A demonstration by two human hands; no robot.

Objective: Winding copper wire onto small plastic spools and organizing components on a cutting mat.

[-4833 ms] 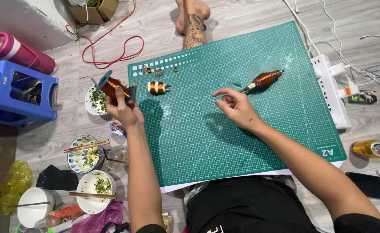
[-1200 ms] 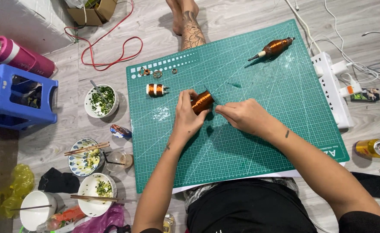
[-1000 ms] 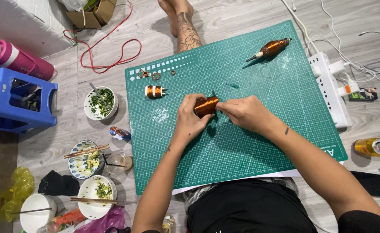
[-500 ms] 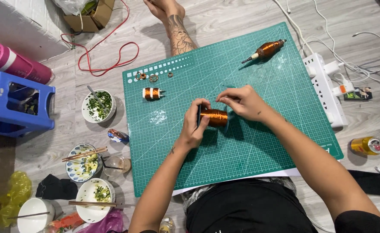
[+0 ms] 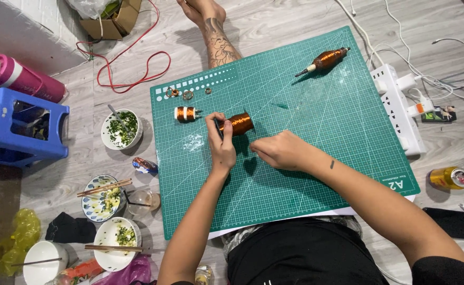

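Green cutting mat (image 5: 316, 174) on grey floor. Left hand (image 5: 222, 142) clamped on copper wire spool (image 5: 239, 123) at mat centre; right hand (image 5: 280, 150) curled closed just beside it, contents hidden.

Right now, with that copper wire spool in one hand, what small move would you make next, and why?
Probably bring the right hand up to the copper wire spool, likely to find the wire end. The left hand holds the spool just above the green cutting mat, while the right hand rests beside it, fingers curled, a little short of the spool. Whether it pinches a strand is too fine to see.
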